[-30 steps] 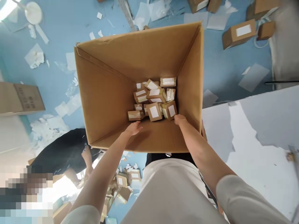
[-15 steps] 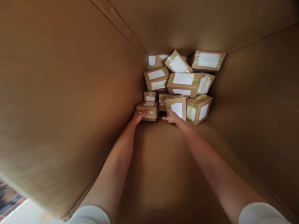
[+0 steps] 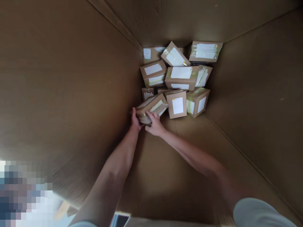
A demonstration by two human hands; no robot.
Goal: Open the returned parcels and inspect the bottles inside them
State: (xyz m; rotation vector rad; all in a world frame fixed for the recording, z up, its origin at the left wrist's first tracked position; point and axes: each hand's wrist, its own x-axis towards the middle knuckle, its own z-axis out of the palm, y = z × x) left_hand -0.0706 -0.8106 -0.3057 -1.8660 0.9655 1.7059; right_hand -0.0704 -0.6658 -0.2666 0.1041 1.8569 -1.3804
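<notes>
Both my arms reach deep into a large cardboard container. A small taped cardboard box [image 3: 153,105] with white labels is tilted, its right end raised, near the left wall. My left hand [image 3: 136,119] grips its left end, with the thumb up along the side. My right hand [image 3: 153,123] is on its near side, fingers against the face and the thumb below. Just right of it stands an upright cardboard box [image 3: 176,105] with one white label. Behind the held one, a smaller labelled box [image 3: 148,93] is partly hidden.
Several more labelled boxes are stacked against the back, among them a long box [image 3: 181,77] and a corner box [image 3: 205,51]. The container's walls [image 3: 255,78] rise close on both sides. Outside, at lower left, the view is pixelated.
My right hand has moved left from the upright box onto the box at the left. That box has been tilted and turned, and both hands now hold it.
</notes>
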